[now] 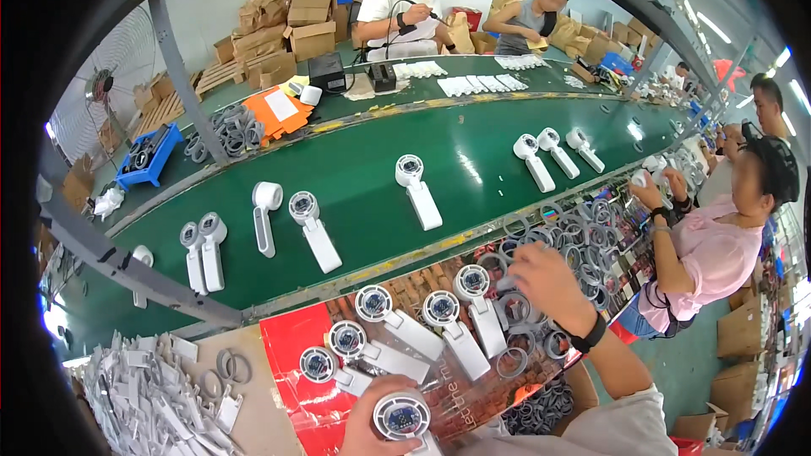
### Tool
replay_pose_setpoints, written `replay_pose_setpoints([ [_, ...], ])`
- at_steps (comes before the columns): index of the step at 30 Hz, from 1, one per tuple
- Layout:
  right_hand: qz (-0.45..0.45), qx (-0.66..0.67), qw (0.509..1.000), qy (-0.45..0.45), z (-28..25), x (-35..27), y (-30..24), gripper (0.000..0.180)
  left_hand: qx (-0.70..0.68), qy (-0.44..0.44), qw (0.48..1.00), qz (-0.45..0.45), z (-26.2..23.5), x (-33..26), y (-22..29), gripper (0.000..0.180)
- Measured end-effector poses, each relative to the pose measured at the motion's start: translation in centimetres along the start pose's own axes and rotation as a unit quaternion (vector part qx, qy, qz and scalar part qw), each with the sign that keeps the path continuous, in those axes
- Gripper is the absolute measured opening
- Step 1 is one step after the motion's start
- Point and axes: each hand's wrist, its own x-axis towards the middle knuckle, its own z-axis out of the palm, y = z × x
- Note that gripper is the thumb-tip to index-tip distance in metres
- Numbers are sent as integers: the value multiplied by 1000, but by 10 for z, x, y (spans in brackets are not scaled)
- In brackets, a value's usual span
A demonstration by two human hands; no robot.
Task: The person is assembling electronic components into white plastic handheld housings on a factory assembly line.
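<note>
At the near edge, my left hand (365, 424) is closed round a white handheld fan (402, 416), its round head facing up with a circuit board showing inside. My right hand (551, 285) is stretched over a heap of grey rings (583, 245), fingers apart and their tips beside the nearest rings. Whether a fingertip touches a ring is hard to see. Between my hands, several more white fans (460, 338) with open round heads lie on a red and brown printed sheet (291, 333).
Beyond the sheet, a green conveyor belt (363, 177) carries several white fans. White plastic parts (152, 397) are piled at near left. A metal post (127, 262) slants across the left. One person in pink (718, 245) works at right; two others work across the belt.
</note>
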Motion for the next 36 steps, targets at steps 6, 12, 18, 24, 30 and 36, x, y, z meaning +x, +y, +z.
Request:
replay_pose_setpoints([
  [6, 155, 529, 829, 98, -17, -3, -90, 16, -91, -50, 994, 21, -10, -5, -5, 67],
  [12, 87, 965, 244, -37, 1, 6, -161, 49, -6, 99, 994, 53, -24, -27, 17, 64],
  [18, -44, 798, 594, 97, 19, 6, -242, 69, -104, 25, 990, 90, -49, -63, 20, 70],
  [24, -13, 505, 856, -114, -31, 21, -262, 64, -178, 64, 979, 72, -81, -90, 25, 74],
  [30, -188, 299, 934, -53, -47, 50, -284, 63, -74, 3, 997, 30, -101, -104, 29, 74],
  [36, -112, 423, 899, 32, -7, 23, -281, 68, -359, -1, 933, 13, -98, -109, 34, 74],
])
